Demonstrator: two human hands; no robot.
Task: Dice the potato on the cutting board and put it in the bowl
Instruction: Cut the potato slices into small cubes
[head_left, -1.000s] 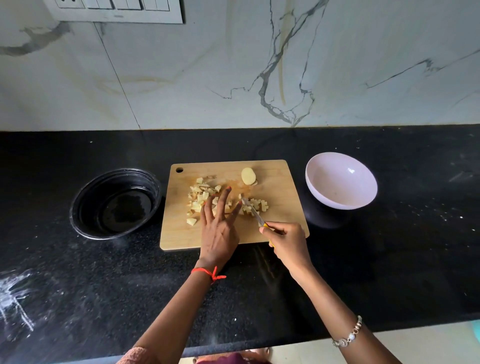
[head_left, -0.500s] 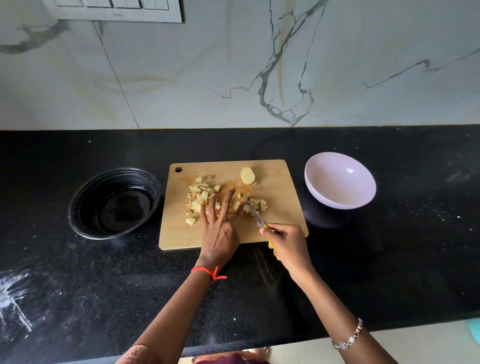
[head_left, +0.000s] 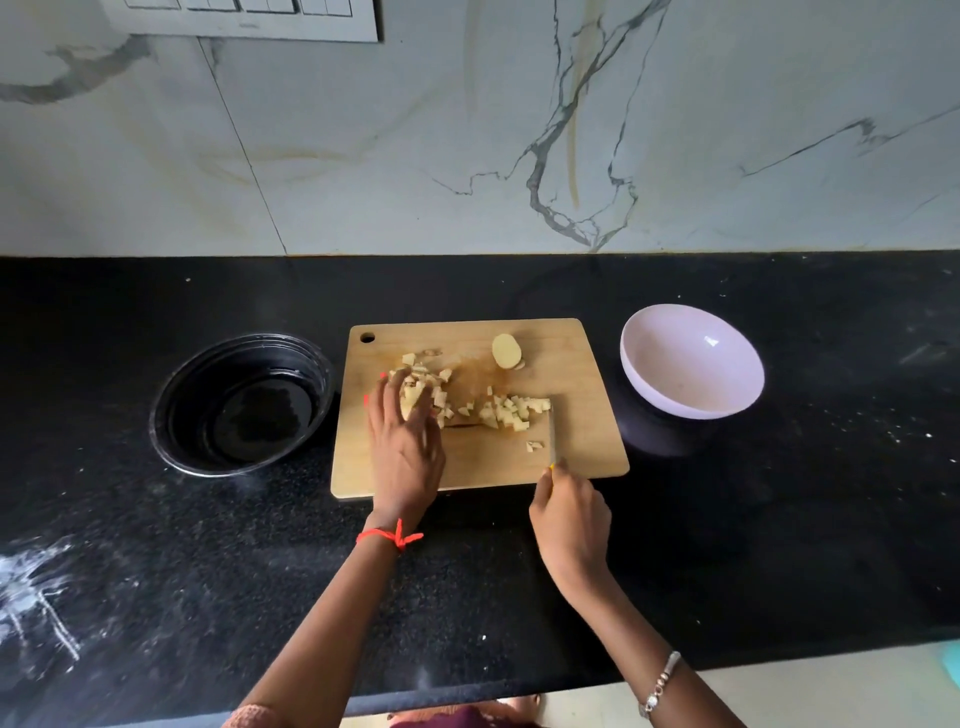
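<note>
A wooden cutting board (head_left: 582, 441) lies on the black counter. Several diced potato pieces (head_left: 511, 410) are spread over its middle, and one uncut potato slice (head_left: 505, 351) sits near its far edge. My left hand (head_left: 408, 441) rests on the left heap of dice, fingers curled around a larger potato piece (head_left: 412, 401). My right hand (head_left: 569, 519) grips a small yellow-handled knife (head_left: 552, 434) with its blade standing edge-on just right of the dice. A pale pink bowl (head_left: 691, 361), holding nothing, stands right of the board.
A black round bowl (head_left: 241, 405) with liquid in it stands left of the board. White powder smears (head_left: 36, 597) mark the counter's front left. A marble wall with a switch panel (head_left: 244, 18) rises behind the counter.
My left hand slid left from the middle dice onto the left heap. The knife moved right and turned from slanted to pointing straight away from me; my right hand drew back toward the board's front edge.
</note>
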